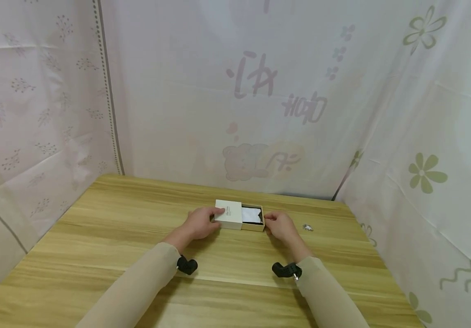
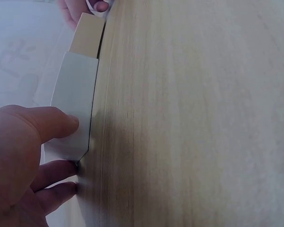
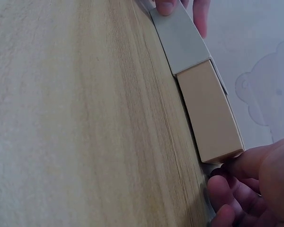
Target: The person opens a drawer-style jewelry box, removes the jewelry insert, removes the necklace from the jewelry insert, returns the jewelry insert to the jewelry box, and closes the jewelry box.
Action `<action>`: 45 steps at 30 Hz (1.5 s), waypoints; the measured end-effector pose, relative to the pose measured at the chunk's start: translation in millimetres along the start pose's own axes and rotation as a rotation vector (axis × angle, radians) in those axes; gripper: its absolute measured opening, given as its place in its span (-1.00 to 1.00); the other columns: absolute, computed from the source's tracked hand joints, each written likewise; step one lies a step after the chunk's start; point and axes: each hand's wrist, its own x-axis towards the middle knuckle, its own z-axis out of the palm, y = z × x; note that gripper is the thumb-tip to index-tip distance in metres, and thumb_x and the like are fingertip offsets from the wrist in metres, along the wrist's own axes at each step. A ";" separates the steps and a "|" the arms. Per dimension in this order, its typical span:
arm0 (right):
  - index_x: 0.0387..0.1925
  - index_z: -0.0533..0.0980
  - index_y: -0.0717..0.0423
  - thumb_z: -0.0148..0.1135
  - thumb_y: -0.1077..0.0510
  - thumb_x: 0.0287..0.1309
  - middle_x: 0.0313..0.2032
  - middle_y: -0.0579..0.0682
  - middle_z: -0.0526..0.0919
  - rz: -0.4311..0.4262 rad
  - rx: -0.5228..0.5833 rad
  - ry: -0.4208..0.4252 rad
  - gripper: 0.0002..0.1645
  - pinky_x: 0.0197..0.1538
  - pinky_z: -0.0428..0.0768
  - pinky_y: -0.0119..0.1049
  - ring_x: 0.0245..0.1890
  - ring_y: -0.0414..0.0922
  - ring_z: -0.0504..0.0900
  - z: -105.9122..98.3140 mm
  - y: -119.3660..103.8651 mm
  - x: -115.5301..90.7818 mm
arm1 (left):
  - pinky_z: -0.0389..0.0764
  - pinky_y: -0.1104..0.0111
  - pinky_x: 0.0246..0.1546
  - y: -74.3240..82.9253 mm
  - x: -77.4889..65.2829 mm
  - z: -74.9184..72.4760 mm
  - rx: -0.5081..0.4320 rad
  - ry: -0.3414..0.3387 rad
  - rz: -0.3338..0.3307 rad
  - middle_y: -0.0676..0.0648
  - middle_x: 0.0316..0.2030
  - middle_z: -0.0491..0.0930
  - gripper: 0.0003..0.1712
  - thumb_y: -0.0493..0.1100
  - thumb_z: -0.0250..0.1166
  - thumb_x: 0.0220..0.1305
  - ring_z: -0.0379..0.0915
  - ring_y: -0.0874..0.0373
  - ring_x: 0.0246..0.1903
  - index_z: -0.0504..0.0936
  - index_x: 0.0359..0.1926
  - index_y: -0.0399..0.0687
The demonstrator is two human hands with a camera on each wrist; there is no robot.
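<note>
A small drawer box lies on the table, its white sleeve (image 1: 232, 220) on the left and its tan inner drawer (image 3: 210, 113) pulled partly out to the right. Inside the drawer, a white piece (image 1: 251, 215) with a notched right edge rests against a dark lining. My left hand (image 1: 200, 222) holds the sleeve at its left end, thumb on the outside and fingers around the end. At the drawer's right end, my right hand (image 1: 281, 225) pinches a small dark tab (image 3: 217, 172), partly hidden by the fingers.
A small shiny silver item (image 1: 307, 227), too small to identify, lies on the wooden table (image 1: 235, 291) right of my right hand. Patterned cloth (image 1: 178, 91) hangs behind the table and along both sides. Each wrist carries a black camera mount (image 1: 287, 269).
</note>
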 end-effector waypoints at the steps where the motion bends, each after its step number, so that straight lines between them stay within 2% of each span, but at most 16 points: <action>1: 0.16 0.69 0.30 0.18 0.19 0.57 -0.30 0.09 0.78 0.002 -0.001 0.001 -0.65 -0.34 0.52 -0.36 -0.44 -0.17 0.65 0.1 0.2 0.1 | 0.26 -0.33 0.47 0.2 0.0 -0.2 0.000 -0.002 0.000 -0.13 0.47 0.60 -0.42 -0.10 0.43 0.51 0.50 -0.18 0.49 0.63 0.50 0.13; 8: 0.15 0.71 0.30 0.20 0.18 0.57 -0.18 0.13 0.80 0.007 0.002 0.007 -0.66 -0.34 0.55 -0.37 -0.44 -0.17 0.67 0.8 3.1 1.3 | 0.28 -0.28 0.45 1.4 -0.5 -0.9 -0.004 -0.006 -0.005 -0.14 0.46 0.62 -0.42 -0.11 0.44 0.50 0.52 -0.18 0.48 0.64 0.49 0.13; 20: 0.10 0.72 0.33 0.20 0.21 0.54 -0.31 0.09 0.78 0.002 0.009 0.016 -0.68 -0.36 0.53 -0.39 -0.49 -0.20 0.65 3.1 -1.0 0.1 | 0.19 -0.34 0.55 1.8 -1.8 -2.0 -0.015 -0.021 -0.018 -0.14 0.49 0.58 -0.41 -0.09 0.42 0.52 0.48 -0.18 0.51 0.61 0.51 0.16; 32: 0.14 0.70 0.32 0.19 0.22 0.57 -0.25 0.12 0.79 0.015 0.025 0.015 -0.68 -0.36 0.51 -0.41 -0.45 -0.19 0.66 6.8 -4.2 0.2 | 0.23 -0.27 0.53 4.2 -4.5 -5.4 -0.025 -0.023 -0.025 -0.15 0.49 0.58 -0.42 -0.10 0.42 0.52 0.48 -0.17 0.51 0.62 0.50 0.14; 40: 0.14 0.70 0.30 0.16 0.21 0.58 -0.28 0.10 0.77 0.021 0.005 0.006 -0.67 -0.34 0.53 -0.38 -0.46 -0.18 0.64 8.3 -5.4 3.0 | 0.16 -0.35 0.56 3.1 -4.0 -5.4 -0.022 -0.023 -0.017 -0.15 0.50 0.57 -0.41 -0.09 0.42 0.53 0.46 -0.19 0.53 0.61 0.51 0.14; 45: 0.15 0.69 0.32 0.18 0.21 0.58 -0.20 0.14 0.78 0.013 0.019 0.004 -0.67 -0.35 0.54 -0.38 -0.46 -0.18 0.64 9.8 -7.6 2.8 | 0.18 -0.36 0.55 2.6 -3.4 -5.2 -0.015 -0.025 -0.015 -0.15 0.49 0.58 -0.41 -0.10 0.42 0.52 0.46 -0.19 0.52 0.61 0.52 0.15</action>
